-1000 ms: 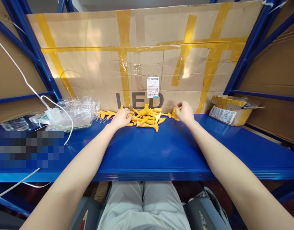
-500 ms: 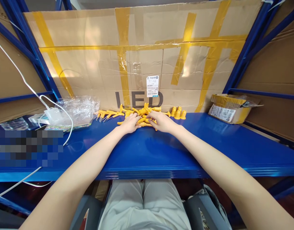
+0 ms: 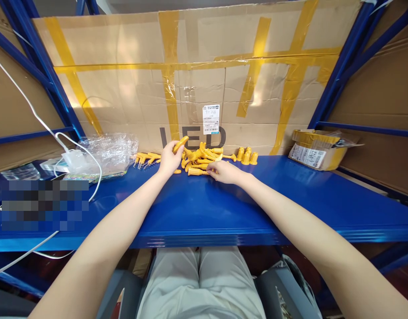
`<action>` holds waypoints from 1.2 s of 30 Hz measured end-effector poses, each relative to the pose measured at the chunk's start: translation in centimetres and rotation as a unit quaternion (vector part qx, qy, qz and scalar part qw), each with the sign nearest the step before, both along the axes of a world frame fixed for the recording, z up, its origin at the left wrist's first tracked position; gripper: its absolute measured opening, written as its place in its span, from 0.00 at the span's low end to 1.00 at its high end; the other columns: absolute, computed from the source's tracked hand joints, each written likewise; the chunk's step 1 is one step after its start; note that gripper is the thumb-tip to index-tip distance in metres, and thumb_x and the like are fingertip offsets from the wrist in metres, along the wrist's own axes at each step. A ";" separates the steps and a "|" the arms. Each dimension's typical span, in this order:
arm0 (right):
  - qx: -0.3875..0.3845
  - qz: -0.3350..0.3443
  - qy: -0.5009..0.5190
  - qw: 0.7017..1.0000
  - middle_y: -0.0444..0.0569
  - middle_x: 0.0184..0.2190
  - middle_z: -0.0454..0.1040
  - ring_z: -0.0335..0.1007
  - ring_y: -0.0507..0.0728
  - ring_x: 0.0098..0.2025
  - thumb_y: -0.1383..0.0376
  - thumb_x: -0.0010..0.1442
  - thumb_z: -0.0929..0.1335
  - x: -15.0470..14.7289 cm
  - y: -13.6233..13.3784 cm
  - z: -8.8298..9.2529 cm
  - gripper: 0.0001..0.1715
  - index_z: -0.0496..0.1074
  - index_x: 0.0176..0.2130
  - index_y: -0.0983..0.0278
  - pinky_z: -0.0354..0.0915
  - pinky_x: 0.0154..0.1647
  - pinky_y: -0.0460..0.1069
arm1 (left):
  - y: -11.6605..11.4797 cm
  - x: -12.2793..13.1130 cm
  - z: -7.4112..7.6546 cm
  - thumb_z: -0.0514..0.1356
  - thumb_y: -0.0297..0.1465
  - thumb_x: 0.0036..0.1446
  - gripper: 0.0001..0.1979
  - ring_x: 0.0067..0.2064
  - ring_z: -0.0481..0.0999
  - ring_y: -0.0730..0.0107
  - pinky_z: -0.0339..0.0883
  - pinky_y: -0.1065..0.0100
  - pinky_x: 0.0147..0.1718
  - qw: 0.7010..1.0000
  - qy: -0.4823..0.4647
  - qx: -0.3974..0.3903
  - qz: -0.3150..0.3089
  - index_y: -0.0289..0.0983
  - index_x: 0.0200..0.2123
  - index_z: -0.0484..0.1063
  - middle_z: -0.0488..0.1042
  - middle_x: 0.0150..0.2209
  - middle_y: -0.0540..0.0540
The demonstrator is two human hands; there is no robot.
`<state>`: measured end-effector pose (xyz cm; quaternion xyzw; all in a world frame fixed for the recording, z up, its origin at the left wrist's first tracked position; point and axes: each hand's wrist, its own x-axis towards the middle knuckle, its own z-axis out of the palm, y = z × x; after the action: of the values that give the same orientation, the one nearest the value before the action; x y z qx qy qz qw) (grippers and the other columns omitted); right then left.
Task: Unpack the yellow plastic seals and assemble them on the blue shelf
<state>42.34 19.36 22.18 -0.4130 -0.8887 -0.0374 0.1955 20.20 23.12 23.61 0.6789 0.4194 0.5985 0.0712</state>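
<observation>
The left hand (image 3: 170, 158) pinches a curved yellow plastic handle (image 3: 180, 144) up, clear of the yellow plastic pile (image 3: 204, 153). The right hand (image 3: 225, 171) has bent fingers at a ridged yellow plastic tube (image 3: 196, 171); can't tell if gripping. Four yellow plastic cups (image 3: 246, 158) stand apart, maybe to avoid mixing.

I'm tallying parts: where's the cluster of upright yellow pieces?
In the head view, the upright yellow pieces stand right of the yellow pile, beyond the right hand, near the cardboard panel.
</observation>
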 end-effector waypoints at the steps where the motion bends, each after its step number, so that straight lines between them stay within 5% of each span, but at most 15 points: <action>1: 0.012 -0.009 0.009 1.000 0.55 0.39 0.78 0.75 0.60 0.40 0.69 0.63 0.63 0.0 -0.1 0.1 0.11 0.75 0.40 0.65 0.67 0.41 0.54 | 0.0 0.2 0.2 0.59 0.34 0.57 0.07 0.38 0.75 0.66 0.69 0.62 0.44 0.998 -0.056 -0.015 -0.024 0.36 0.35 0.70 0.75 0.33 0.48; 7: 0.116 -0.050 0.105 0.986 0.62 0.49 0.73 0.70 0.67 0.51 0.57 0.64 0.64 -0.1 -1.0 1.0 0.20 0.66 0.50 0.67 0.64 0.49 0.60 | -1.3 2.1 1.3 0.62 0.33 0.57 0.10 0.34 0.78 0.73 0.73 0.66 0.44 0.913 -0.314 -0.133 -0.226 0.37 0.31 0.63 0.76 0.29 0.50; 10: 0.099 -0.028 0.216 0.971 0.59 0.47 0.73 0.72 0.63 0.47 0.52 0.65 0.62 0.0 -0.8 1.2 0.21 0.64 0.49 0.64 0.65 0.48 0.59 | -1.9 2.4 1.7 0.61 0.32 0.59 0.11 0.33 0.80 0.73 0.74 0.66 0.43 0.887 -0.332 -0.181 -0.265 0.38 0.31 0.60 0.77 0.29 0.50; 14: 0.027 0.014 0.380 0.925 0.54 0.44 0.71 0.73 0.57 0.38 0.47 0.63 0.62 -0.1 0.3 0.9 0.24 0.60 0.49 0.62 0.69 0.42 0.54 | -1.6 2.0 1.4 0.61 0.35 0.59 0.11 0.33 0.80 0.70 0.75 0.65 0.40 0.899 -0.275 -0.203 -0.276 0.38 0.40 0.61 0.77 0.31 0.50; 17: 0.014 0.018 0.420 0.907 0.54 0.44 0.70 0.73 0.56 0.37 0.46 0.61 0.64 0.0 1.0 0.7 0.29 0.60 0.52 0.62 0.70 0.42 0.54 | -1.2 1.3 0.8 0.60 0.39 0.59 0.23 0.32 0.80 0.67 0.75 0.63 0.39 0.943 -0.156 -0.180 -0.234 0.41 0.54 0.60 0.77 0.36 0.47; 20: 0.032 0.015 0.387 0.921 0.55 0.46 0.70 0.72 0.58 0.41 0.49 0.61 0.65 0.1 1.0 0.6 0.30 0.62 0.56 0.62 0.69 0.45 0.56 | -1.3 0.5 0.3 0.59 0.40 0.59 0.30 0.36 0.80 0.64 0.73 0.60 0.43 0.986 0.012 -0.095 -0.137 0.45 0.63 0.56 0.77 0.43 0.43; 25: 0.054 0.028 0.316 0.947 0.58 0.47 0.70 0.72 0.59 0.43 0.57 0.64 0.63 0.2 0.7 0.9 0.25 0.65 0.57 0.65 0.69 0.46 0.56 | -1.4 -0.8 0.3 0.55 0.33 0.61 0.30 0.42 0.77 0.63 0.68 0.61 0.48 0.969 0.246 0.026 0.000 0.43 0.66 0.55 0.74 0.48 0.42; 36: 0.168 0.132 0.175 0.961 0.58 0.52 0.65 0.62 0.60 0.57 0.66 0.65 0.59 1.1 0.1 1.7 0.17 0.62 0.53 0.62 0.62 0.56 0.58 | -1.3 -0.6 0.3 0.56 0.32 0.55 0.27 0.31 0.72 0.68 0.65 0.69 0.36 0.957 0.288 -0.014 0.035 0.37 0.59 0.64 0.73 0.30 0.49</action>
<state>43.40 19.45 23.84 -0.2536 -0.8683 -0.0873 0.4173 19.59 21.83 23.88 0.8062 0.4542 0.3737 -0.0636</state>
